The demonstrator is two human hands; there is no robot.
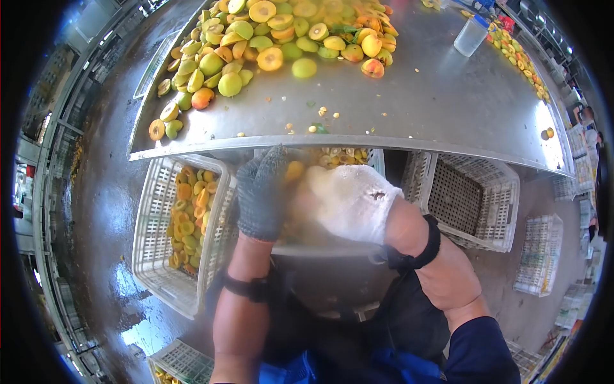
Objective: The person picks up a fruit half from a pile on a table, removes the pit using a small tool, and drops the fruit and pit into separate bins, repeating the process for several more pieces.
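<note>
My left hand (261,195), in a dark grey knitted glove, is raised below the table's front edge with its fingers held together. At its right side shows a blurred orange-yellow piece of fruit, apparently a peach half (294,171), which the hand seems to grip. My right hand (352,201) wears a white glove with a small hole. It reaches left towards the fruit, and its fingers are smeared by blur. Behind both hands, cut fruit (342,155) lies in a crate partly hidden under the table edge.
A large heap of halved and whole green, yellow and reddish peaches (268,59) covers the back left of the metal table (409,115). A lidded plastic jar (471,36) stands at the right. White crates flank me: the left crate (144,243) holds fruit halves beside the right crate's (505,217) perforated interior opposite.
</note>
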